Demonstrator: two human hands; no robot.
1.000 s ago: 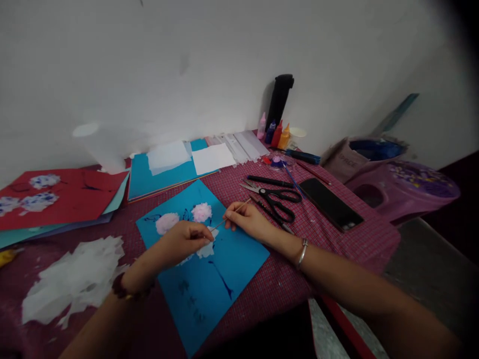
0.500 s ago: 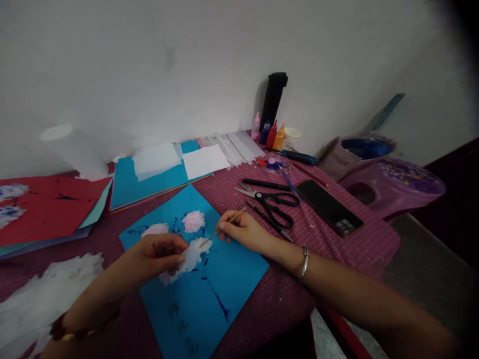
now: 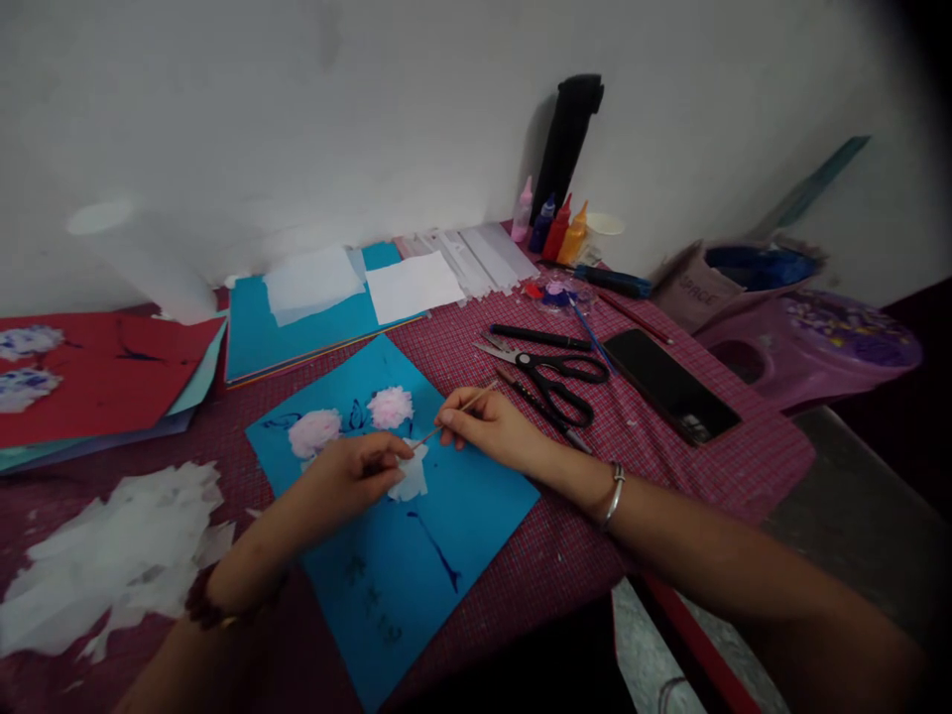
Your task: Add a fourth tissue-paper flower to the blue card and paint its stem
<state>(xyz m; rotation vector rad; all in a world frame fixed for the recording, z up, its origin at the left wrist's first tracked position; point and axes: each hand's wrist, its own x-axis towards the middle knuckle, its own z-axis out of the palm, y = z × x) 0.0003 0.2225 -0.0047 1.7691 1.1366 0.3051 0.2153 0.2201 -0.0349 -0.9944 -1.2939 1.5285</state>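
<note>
A blue sheet (image 3: 461,496) lies turned at an angle on the checked tablecloth, bearing dark blue painted lines and two pale pink tissue flowers (image 3: 391,408). Over it, my right hand (image 3: 476,426) pinches a thin wooden stick (image 3: 457,409) that slants down to the left. The stick's lower tip meets the fingertips of my left hand (image 3: 372,471), which are closed on a small piece of white tissue (image 3: 411,478). Part of the white tissue beneath my left hand is hidden by the fingers.
Loose white tissue pieces (image 3: 134,545) are heaped at the left, below red sheets (image 3: 96,377). Scissors (image 3: 550,372), pens and a phone (image 3: 669,387) lie to the right. Paint bottles (image 3: 557,228) stand at the back, near a black object (image 3: 569,139). A pink stool (image 3: 818,347) is beside the table.
My left hand has shifted right toward the stick's tip, and its fingers now pinch a tissue piece there. The view has tilted down slightly, and more of the left pink flower shows.
</note>
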